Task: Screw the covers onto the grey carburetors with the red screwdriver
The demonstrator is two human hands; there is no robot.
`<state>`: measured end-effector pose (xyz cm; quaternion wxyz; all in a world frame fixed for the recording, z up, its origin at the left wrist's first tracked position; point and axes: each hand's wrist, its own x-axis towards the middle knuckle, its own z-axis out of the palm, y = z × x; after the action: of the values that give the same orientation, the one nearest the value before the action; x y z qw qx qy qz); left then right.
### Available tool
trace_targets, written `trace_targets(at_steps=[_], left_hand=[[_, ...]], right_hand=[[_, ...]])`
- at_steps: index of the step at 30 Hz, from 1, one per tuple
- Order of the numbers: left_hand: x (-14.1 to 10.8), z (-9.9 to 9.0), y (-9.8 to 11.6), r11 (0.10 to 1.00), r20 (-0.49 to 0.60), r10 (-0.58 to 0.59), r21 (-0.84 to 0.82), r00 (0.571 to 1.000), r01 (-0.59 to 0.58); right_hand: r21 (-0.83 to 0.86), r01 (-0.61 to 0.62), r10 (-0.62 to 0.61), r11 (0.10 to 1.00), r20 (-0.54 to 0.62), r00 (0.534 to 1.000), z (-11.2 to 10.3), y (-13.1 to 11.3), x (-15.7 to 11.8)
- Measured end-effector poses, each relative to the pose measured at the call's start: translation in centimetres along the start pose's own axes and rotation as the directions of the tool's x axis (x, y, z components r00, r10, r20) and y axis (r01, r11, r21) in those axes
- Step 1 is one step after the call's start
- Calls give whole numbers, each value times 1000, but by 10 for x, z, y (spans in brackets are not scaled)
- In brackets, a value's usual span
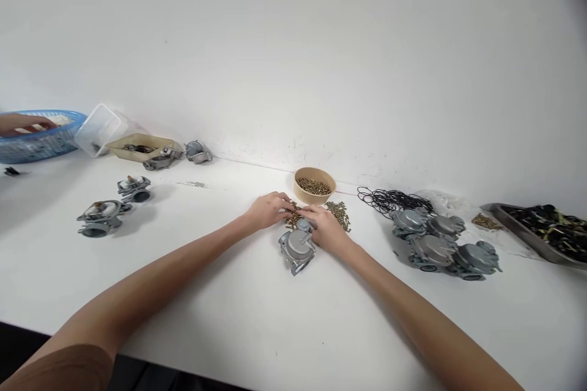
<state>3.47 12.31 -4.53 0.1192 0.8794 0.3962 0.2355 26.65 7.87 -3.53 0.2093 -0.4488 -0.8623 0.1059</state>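
A grey metal carburetor [299, 245] lies on the white table in front of me. Just behind it, my left hand [270, 210] reaches into a small pile of brass screws [293, 217], its fingers bent and pressed together at the tips. My right hand [323, 226] is beside the carburetor's right rear side, fingertips close to the left hand's over the same pile. Whatever lies between the fingers of either hand is too small to make out. A second pile of brass screws [338, 215] spreads to the right, partly behind my right hand.
A round tan bowl [300, 194] of brass screws stands behind my hands. Several carburetors [433, 249], black rubber rings [389, 200] and a metal tray [527, 237] are at right. Carburetor bodies [101, 212], a yellowish tray [123, 154] and a blue basket [41, 149] with another person's hand [22, 124] are left.
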Motion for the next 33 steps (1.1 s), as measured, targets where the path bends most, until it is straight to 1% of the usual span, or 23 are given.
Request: trace_targets(at_steps=[4, 9, 16, 22, 25, 29, 31, 33], left_hand=[[0, 13, -3, 999, -27, 46, 11, 999, -45], [4, 16, -9, 996, -42, 79, -49, 996, -81], [4, 8, -15, 979, -81, 9, -202, 997, -25], [2, 8, -17, 947, -129, -14, -320, 992, -29], [3, -5, -11, 932, -194, -52, -362, 980, -22], [0, -39, 9, 893, -272, -163, -449, 948, 25], [-8, -52, 21, 862, -280, -216, -505, 935, 48], [-20, -58, 30, 790, -242, -271, -609, 932, 72]], right_hand=[[-15, -30, 29, 999, -16, 999, 4, 1, 5], [-35, -57, 56, 998, -23, 998, 4, 0, 9], [-53, -36, 36, 998, -6, 999, 3, -2, 8], [-28, -55, 54, 998, -44, 998, 5, 2, 9], [-5, -70, 69, 998, -61, 996, 4, 3, 10], [9, -81, 81, 997, -75, 994, 5, 4, 9], [2, -78, 78, 997, -76, 994, 5, 4, 9], [-13, -71, 70, 997, -72, 995, 5, 4, 9]])
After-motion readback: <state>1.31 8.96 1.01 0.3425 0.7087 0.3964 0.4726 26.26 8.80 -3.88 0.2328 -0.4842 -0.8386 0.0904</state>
